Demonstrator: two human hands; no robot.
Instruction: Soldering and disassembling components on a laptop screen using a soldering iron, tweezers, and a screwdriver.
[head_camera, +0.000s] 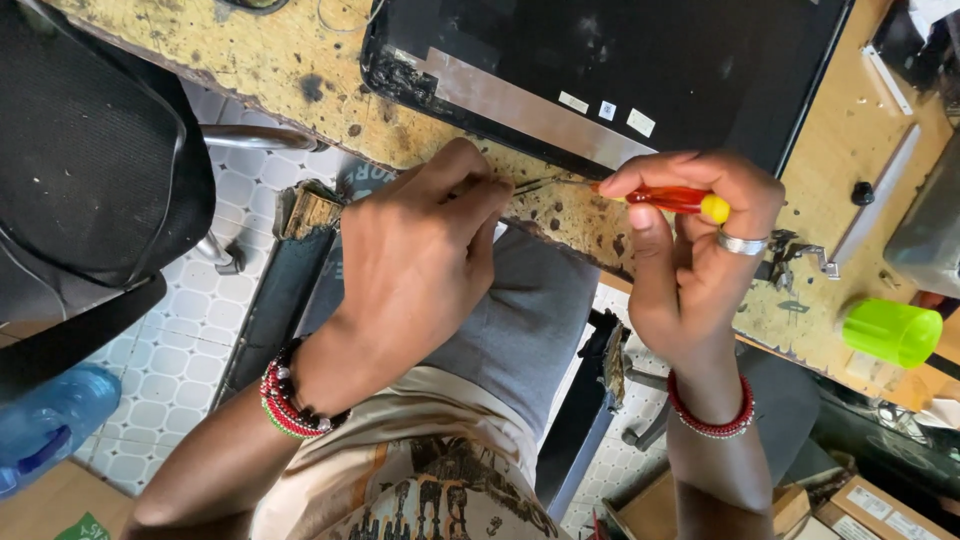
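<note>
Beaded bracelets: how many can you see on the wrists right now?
2. One red, white and green beaded bracelet sits on the left wrist, lower left of the view. One red beaded bracelet circles the right wrist, lower right. Their undersides are hidden.

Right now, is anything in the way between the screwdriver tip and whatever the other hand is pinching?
Nothing visible. The red screwdriver in the right hand points its thin shaft straight at the left hand fingertips, over the worn bench edge. The pinched piece itself is hidden.
</note>
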